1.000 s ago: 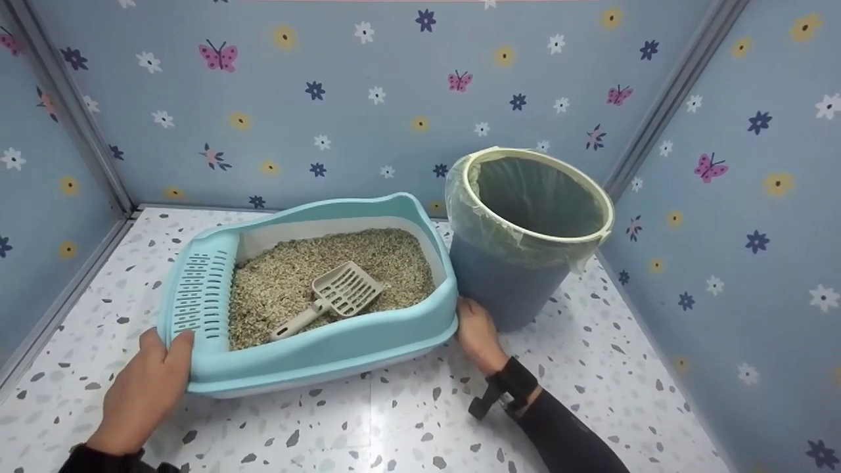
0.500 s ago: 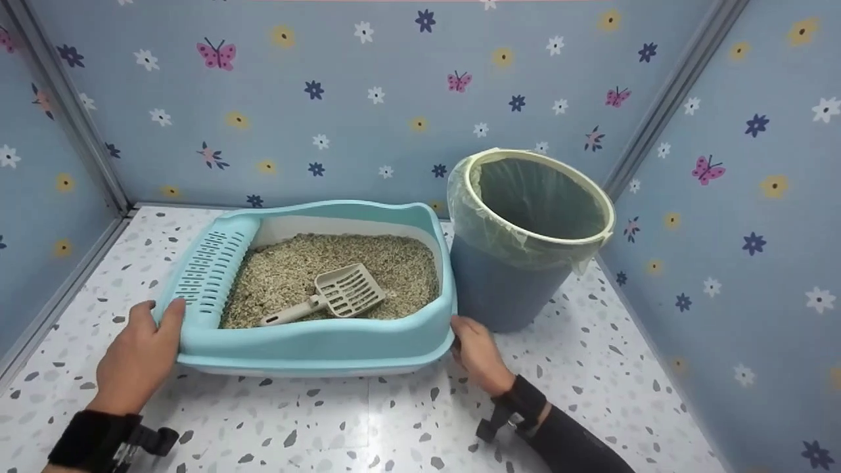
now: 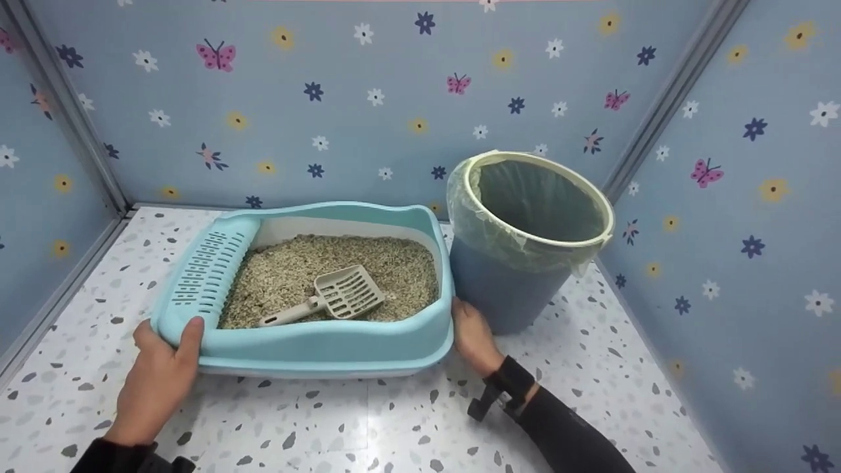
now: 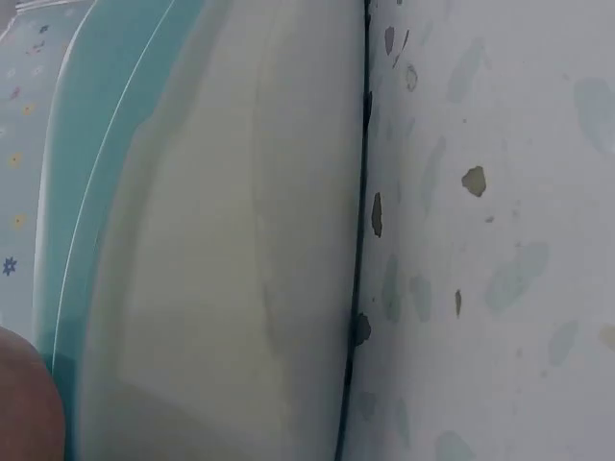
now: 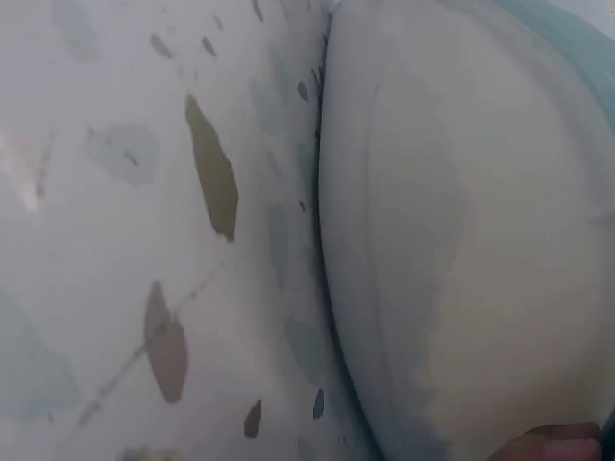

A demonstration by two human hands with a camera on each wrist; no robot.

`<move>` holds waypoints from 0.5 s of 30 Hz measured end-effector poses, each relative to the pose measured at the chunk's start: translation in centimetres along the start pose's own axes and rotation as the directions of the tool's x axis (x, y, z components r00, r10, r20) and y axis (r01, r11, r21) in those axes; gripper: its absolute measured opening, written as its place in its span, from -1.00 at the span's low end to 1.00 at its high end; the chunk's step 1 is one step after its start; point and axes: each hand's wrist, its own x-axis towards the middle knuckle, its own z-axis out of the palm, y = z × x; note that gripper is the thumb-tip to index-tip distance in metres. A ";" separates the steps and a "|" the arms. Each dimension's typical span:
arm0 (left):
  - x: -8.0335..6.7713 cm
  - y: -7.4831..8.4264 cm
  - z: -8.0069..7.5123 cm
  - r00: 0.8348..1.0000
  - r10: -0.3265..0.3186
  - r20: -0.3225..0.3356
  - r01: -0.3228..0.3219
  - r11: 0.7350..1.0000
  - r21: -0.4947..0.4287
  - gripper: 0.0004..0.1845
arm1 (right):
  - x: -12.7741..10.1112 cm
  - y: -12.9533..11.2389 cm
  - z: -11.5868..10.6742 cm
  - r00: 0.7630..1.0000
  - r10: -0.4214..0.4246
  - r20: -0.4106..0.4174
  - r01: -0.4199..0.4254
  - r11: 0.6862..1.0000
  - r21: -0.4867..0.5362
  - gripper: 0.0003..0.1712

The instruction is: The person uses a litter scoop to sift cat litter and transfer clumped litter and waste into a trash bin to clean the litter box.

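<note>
A light-blue litter box [image 3: 322,341] with a white lower tub rests on the speckled surface, filled with brownish granular litter [image 3: 289,263]. On the litter lies a beige slotted litter scoop [image 3: 348,292], its handle pointing to the left front. My left hand [image 3: 158,378] grips the box's front left corner, thumb over the rim. At the right end, my right hand [image 3: 474,335] holds the box low by its blue edge; its fingertips are partly hidden between box and bin. Both wrist views show the white tub wall [image 4: 231,240] meeting the surface, with a bit of a finger [image 5: 553,444] at the right one's bottom.
A blue-grey waste bin [image 3: 506,289] with a translucent bag over its rim stands close against the box's right end. Flower-patterned panels [image 3: 368,72] enclose the back and both sides. Speckled white surface [image 3: 341,427] extends in front of the box.
The box's left end has swung back from the front, so its front edge now lies nearly straight across. Both hands moved with it; lately the left hand shifted slightly right along the corner.
</note>
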 end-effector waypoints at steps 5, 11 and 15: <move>2.0 -0.6 -0.3 0.996 0.085 -0.015 -0.086 0.993 -0.077 0.11 | -3.4 -1.6 0.3 0.999 -0.035 0.003 0.035 0.999 0.040 -0.37; 4.8 -1.9 -1.6 0.982 0.181 -0.051 -0.188 0.959 -0.212 0.02 | -6.3 -2.6 1.5 0.985 -0.057 0.161 0.013 0.965 0.262 -0.42; 4.6 -1.3 -1.0 0.989 0.126 -0.074 -0.137 0.976 -0.167 0.01 | -5.2 -2.6 0.9 0.980 -0.012 0.197 -0.049 0.953 0.299 -0.44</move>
